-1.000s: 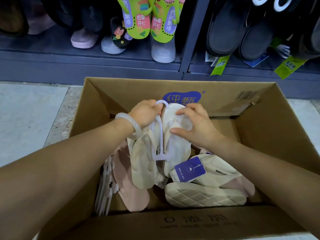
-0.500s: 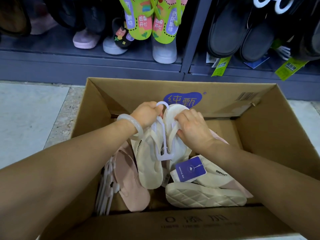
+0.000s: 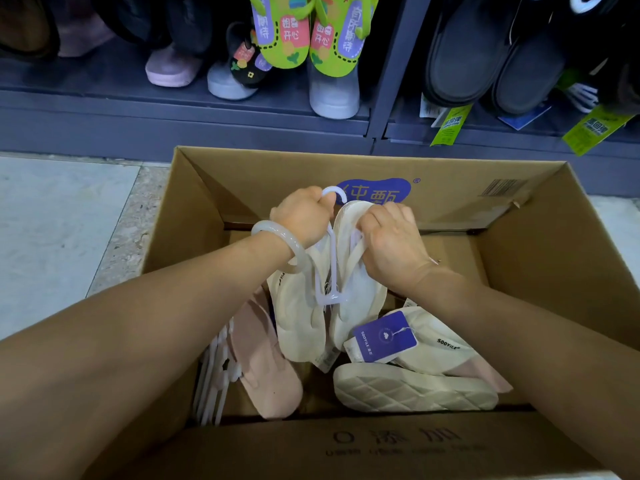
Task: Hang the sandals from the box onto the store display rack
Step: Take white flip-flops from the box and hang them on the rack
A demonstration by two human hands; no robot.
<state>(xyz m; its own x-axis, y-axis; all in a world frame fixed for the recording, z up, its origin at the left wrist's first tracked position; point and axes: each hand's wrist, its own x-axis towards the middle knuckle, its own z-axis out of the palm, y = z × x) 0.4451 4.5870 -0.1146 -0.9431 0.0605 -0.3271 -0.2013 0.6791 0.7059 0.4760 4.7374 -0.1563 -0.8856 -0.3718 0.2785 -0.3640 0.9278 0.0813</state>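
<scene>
Brown cardboard forms the near flap of the open box [image 3: 398, 445], printed with dark characters, and both bare forearms reach over it into the box. Low inside lie a cream sandal [image 3: 412, 388] turned sole-up, a pink sandal [image 3: 263, 358] to its left, a bundle of pale hangers [image 3: 216, 379] against the left wall, and a purple tag [image 3: 384, 336]. Above these, a pair of cream sandals [image 3: 329, 299] hangs on a white plastic hanger [image 3: 330, 268] held up inside the box. The left hand [image 3: 303, 216], with a pale bangle [image 3: 282, 249] at the wrist, has its fingers curled round the hanger just below the hook. The right hand [image 3: 391, 240] grips the strap of the right-hand sandal of the pair, fingers curled tight. Beyond the box stands the grey display rack [image 3: 207, 126], holding green flip-flops [image 3: 304, 32], pastel clogs and dark shoes [image 3: 485, 53].
</scene>
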